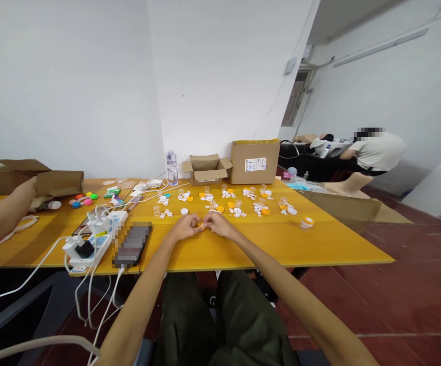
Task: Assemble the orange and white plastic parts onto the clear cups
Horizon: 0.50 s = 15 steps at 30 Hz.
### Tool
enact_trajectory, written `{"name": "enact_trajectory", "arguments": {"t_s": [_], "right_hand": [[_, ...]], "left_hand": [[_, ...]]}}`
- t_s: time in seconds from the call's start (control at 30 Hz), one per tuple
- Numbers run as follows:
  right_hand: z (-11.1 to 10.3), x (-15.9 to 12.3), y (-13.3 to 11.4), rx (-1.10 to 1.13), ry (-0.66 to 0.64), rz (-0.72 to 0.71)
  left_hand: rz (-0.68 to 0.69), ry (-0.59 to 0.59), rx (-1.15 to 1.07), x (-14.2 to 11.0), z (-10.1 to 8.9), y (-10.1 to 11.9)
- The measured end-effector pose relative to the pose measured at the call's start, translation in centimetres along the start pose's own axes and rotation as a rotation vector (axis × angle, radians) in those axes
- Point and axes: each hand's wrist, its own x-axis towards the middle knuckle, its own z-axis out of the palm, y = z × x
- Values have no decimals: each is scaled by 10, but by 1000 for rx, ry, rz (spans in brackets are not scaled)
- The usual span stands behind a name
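My left hand (185, 227) and my right hand (217, 223) meet over the yellow table (281, 244), fingers curled around a small orange cap (202, 224) pinched between them. Just beyond the hands lie several small orange caps (230, 205), white pieces (237, 213) and small clear cups (156, 210) spread across the table. A capped little jar (307, 222) stands to the right.
Two open cardboard boxes (207, 169) (255, 161) and a water bottle (172, 167) stand at the back. A power strip (86, 247) with chargers and a phone (132, 244) lie at the left. Another person's arm (2, 213) reaches in at far left; someone sits at back right (376, 151).
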Motion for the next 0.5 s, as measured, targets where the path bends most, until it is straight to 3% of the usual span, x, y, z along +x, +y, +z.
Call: {"name": "enact_trajectory", "arguments": {"t_s": [0.5], "right_hand": [[0,2,1,167,8,75]], "left_hand": [[0,12,92,-6,-3,9]]}}
